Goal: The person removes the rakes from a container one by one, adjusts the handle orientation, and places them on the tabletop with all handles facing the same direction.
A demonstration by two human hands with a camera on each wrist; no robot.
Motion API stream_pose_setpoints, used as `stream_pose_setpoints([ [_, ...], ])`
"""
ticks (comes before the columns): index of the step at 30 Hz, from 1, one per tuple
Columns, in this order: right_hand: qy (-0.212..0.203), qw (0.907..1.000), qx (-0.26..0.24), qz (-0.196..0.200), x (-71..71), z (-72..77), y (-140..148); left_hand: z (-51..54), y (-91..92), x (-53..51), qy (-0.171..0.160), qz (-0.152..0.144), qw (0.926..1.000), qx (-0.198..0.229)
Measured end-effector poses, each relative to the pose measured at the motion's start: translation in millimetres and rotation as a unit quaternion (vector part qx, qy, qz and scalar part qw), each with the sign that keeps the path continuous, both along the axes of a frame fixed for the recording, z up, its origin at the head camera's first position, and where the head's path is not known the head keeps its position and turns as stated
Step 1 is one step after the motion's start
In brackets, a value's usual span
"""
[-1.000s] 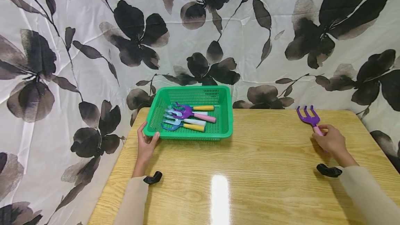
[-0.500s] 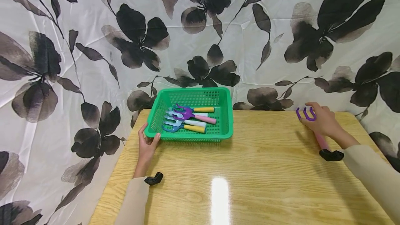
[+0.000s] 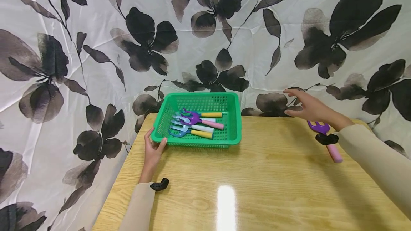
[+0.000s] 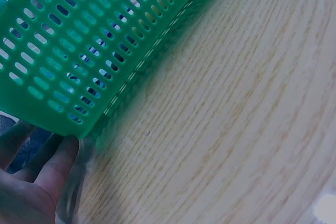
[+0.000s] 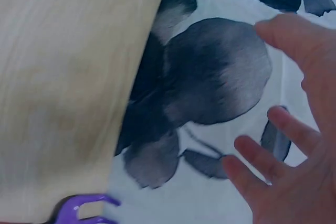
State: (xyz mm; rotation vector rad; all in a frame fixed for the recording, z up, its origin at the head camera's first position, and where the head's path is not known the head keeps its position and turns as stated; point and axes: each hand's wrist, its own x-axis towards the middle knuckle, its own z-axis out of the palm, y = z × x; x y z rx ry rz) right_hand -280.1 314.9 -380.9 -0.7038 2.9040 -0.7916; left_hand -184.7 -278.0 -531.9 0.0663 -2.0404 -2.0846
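Observation:
My left hand point(image 3: 152, 155) grips the near left corner of a green perforated plastic basket point(image 3: 235, 127), thumb at the front and fingers along the left side. In the left wrist view its fingertips touch the basket's corner point(image 4: 13, 95). Several small garden hand rakes lie in the basket, among them a purple one with a pink handle point(image 3: 212, 124) and a blue one with a yellow handle point(image 3: 202, 134). My right hand point(image 3: 316, 109) is raised with fingers spread, holding nothing. Under its forearm a purple hand rake with a pink handle point(image 3: 334, 153) lies on the table, partly hidden.
The wooden table point(image 3: 266, 174) has its back edge against a white cloth with dark flowers point(image 3: 250, 35). The basket stands at the table's back left. A bright light reflection point(image 3: 226, 206) shows near the front middle.
My right hand has let go of the purple hand rake on the table at the right and moved left and up. My left hand stays at the basket's corner.

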Motion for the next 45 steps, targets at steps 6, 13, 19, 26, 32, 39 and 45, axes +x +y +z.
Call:
stream_pose_setpoints([
  [6, -0.008, 0.9990, -0.019, 0.040, -14.5, 9.8, -24, -3.6, 0.7, -0.9, 0.004, 0.000, 1.0000, -0.008],
  [13, -0.029, 0.9967, -0.035, 0.067, -31.8, 22.1, -68, -3.6, -0.3, -0.1, 0.002, 0.003, 0.9999, -0.012],
  [19, -0.020, 0.9939, -0.042, 0.100, -49.7, 26.1, -110, -4.0, -1.3, 0.7, 0.006, 0.008, 0.9999, -0.013],
  [26, -0.027, 0.9888, -0.056, 0.136, -62.7, 22.1, -152, -5.7, -1.5, -0.2, 0.007, 0.014, 0.9999, -0.008],
  [32, -0.049, 0.9873, -0.055, 0.141, -70.8, 10.6, -185, -5.6, 0.4, -1.0, 0.011, 0.013, 0.9998, -0.007],
  [39, -0.079, 0.9803, -0.061, 0.170, -78.7, -8.0, -224, -0.5, 0.5, 4.2, -0.001, 0.009, 1.0000, -0.003],
  [45, -0.121, 0.9746, -0.029, 0.186, -86.2, -26.4, -249, -8.3, 3.9, 5.5, 0.016, 0.015, 0.9997, -0.007],
])
